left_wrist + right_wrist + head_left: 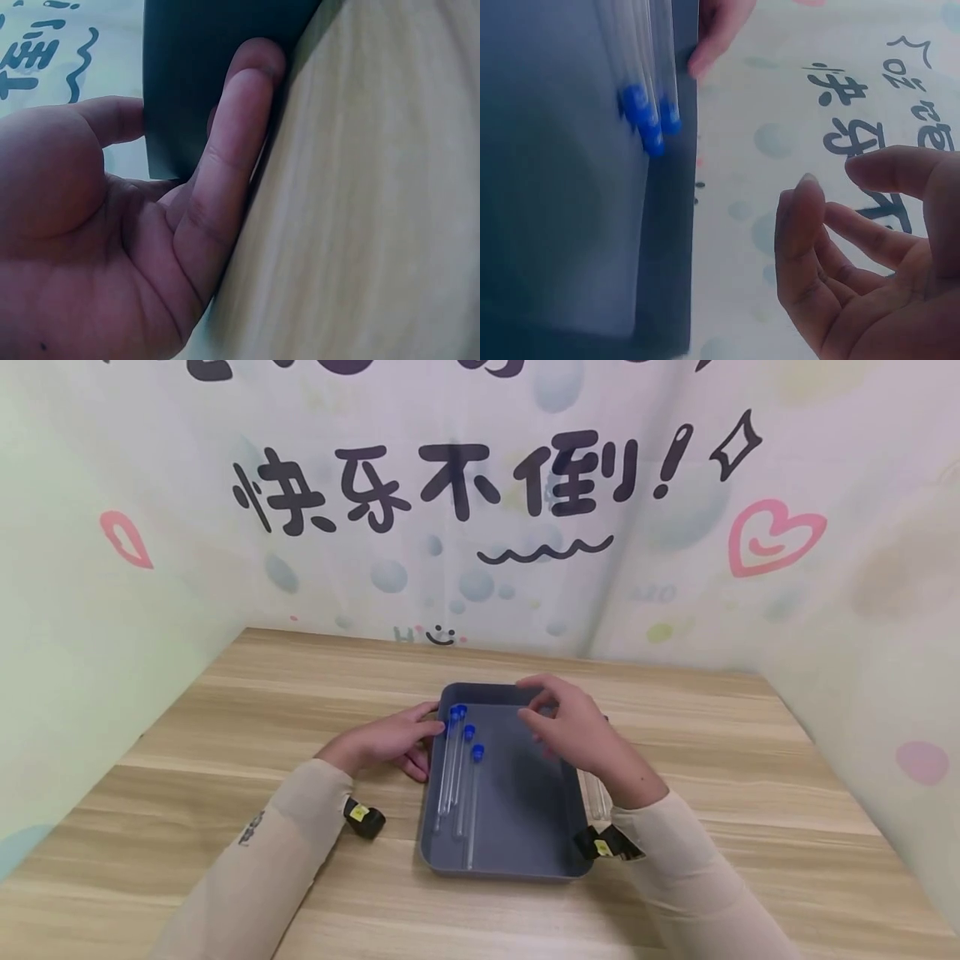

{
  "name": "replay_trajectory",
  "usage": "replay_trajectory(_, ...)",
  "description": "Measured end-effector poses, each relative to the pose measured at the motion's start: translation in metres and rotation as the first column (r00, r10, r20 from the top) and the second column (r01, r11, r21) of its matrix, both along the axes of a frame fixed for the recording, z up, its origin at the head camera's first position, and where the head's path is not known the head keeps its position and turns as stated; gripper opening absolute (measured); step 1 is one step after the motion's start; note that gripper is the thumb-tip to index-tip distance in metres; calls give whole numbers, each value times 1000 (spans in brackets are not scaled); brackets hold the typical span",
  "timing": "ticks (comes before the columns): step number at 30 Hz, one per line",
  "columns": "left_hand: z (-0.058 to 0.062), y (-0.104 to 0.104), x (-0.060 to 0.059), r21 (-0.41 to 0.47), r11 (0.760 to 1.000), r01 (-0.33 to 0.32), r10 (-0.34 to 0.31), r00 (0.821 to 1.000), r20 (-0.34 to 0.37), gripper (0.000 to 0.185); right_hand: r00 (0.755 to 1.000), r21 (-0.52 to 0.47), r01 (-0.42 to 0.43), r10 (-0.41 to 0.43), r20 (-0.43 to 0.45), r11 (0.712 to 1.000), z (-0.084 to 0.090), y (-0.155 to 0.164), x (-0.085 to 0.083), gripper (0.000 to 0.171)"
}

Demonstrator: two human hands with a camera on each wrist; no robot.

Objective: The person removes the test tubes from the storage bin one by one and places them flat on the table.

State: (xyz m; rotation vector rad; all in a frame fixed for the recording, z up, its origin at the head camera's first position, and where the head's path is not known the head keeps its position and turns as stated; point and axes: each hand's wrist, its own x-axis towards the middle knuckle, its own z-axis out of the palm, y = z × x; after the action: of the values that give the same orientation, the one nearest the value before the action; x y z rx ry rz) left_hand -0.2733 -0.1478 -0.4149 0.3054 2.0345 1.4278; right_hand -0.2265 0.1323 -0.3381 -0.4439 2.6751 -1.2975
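Note:
A grey rectangular tray (525, 827) lies on the table before me. Along its left side are several clear test tubes (470, 818) with blue caps (477, 752) toward the far end. My left hand (393, 739) holds the tray's left wall, its thumb over the rim and its fingers along the outside; the left wrist view shows those fingers (225, 142) low against the wall. Over the tray's far right part hovers my right hand (570, 722). In the right wrist view its fingers are loosely bent, with a gap between thumb and index finger and nothing held.
Just right of the tray, partly hidden by my right forearm, lie some clear tubes (595, 797). The wood-grain table (750, 827) ends at a printed cloth backdrop (510, 602), with more cloth at both sides. A dark camera (365, 818) sits at my left wrist.

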Motion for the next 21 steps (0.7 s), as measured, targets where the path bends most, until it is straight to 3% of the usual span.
replay_trajectory(9, 0, 1, 1, -1, 1000, 0, 0, 1000, 0, 58, 997, -68, -25, 29, 66, 997, -10, -27, -8, 41)
replay_trajectory(21, 1, -1, -1, -9, 1000, -2, 2, 1000, 12, 58, 992, -30, -69, 72, 107, 997, -29, -42, -16, 37)
